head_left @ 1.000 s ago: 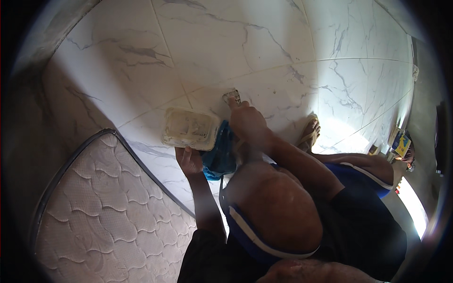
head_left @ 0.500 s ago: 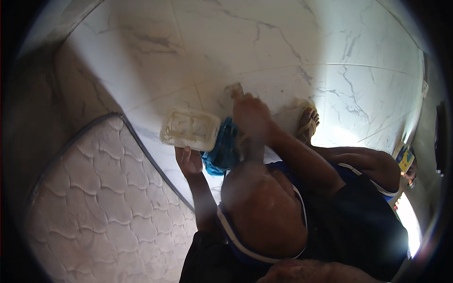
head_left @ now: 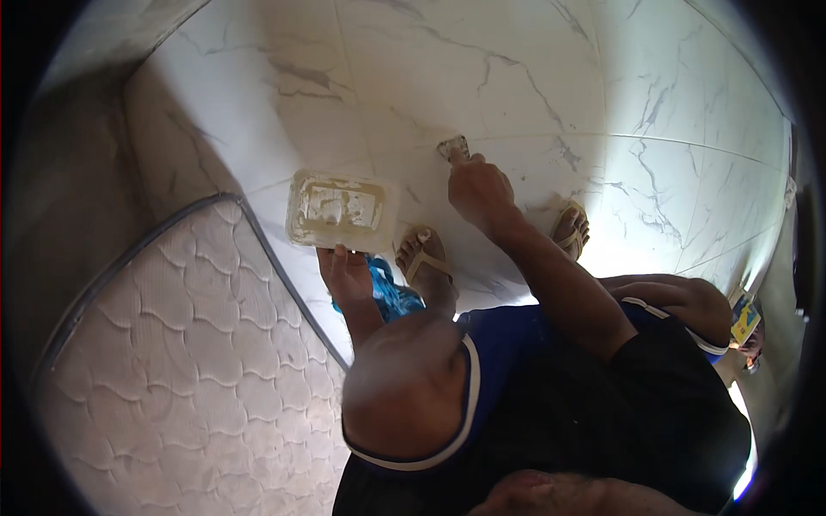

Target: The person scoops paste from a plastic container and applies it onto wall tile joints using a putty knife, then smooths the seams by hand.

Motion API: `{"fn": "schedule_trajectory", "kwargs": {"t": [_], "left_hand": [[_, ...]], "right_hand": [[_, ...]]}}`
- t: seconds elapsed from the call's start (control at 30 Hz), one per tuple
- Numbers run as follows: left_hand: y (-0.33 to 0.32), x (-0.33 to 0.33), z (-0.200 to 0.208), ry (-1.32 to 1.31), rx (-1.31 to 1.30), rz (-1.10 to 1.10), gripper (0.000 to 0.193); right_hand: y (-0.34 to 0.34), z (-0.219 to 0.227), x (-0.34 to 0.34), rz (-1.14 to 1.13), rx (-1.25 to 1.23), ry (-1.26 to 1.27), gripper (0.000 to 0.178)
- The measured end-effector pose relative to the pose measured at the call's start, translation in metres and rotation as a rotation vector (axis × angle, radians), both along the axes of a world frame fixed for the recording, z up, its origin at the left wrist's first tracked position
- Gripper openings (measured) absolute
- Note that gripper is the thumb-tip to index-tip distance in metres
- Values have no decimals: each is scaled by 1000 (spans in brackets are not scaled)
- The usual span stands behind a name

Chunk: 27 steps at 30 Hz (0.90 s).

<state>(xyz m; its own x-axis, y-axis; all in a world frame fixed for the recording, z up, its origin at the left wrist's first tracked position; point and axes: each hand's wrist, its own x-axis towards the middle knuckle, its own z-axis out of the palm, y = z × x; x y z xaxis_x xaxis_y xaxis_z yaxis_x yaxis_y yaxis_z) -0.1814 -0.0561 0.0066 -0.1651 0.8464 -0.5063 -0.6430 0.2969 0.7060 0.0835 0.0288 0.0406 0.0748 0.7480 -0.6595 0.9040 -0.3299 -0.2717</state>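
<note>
My left hand (head_left: 347, 273) grips the near edge of a shallow rectangular plastic tub (head_left: 340, 211), its thumb on the rim. Whitish paste is smeared over the inside of the tub. To the right, my right hand (head_left: 482, 191) is closed round a small putty knife (head_left: 453, 148), with a finger stretched along it. Dark and pale smears coat the blade, which is just above or against the marbled floor tile; I cannot tell which. Most of the knife's handle is hidden in my fist.
A quilted mattress (head_left: 198, 361) with a grey edge lies at the left. Blue crumpled plastic (head_left: 391, 292) is beside my left foot (head_left: 424, 258) in a flip-flop. My right foot (head_left: 570, 230) is farther right. A yellow and blue packet (head_left: 745, 320) shows at the right edge, above marbled tiles (head_left: 516, 77).
My right hand has moved right with the putty knife, and the blade now shows more clearly. The tub has shifted slightly up and left. My left foot has come into view.
</note>
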Motion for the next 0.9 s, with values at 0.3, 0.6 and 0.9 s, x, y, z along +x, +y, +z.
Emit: {"fn": "schedule_trajectory", "kwargs": {"t": [0.3, 0.6, 0.9], "left_hand": [[9, -4, -26, -116, 36, -50, 79], [4, -50, -24, -104, 22, -21, 84], [-2, -37, -26, -157, 26, -44, 84]], "right_hand": [[-28, 9, -21, -10, -121, 7, 42], [-42, -44, -71, -76, 57, -54, 57], [-15, -1, -64, -95, 81, -44, 63]]}}
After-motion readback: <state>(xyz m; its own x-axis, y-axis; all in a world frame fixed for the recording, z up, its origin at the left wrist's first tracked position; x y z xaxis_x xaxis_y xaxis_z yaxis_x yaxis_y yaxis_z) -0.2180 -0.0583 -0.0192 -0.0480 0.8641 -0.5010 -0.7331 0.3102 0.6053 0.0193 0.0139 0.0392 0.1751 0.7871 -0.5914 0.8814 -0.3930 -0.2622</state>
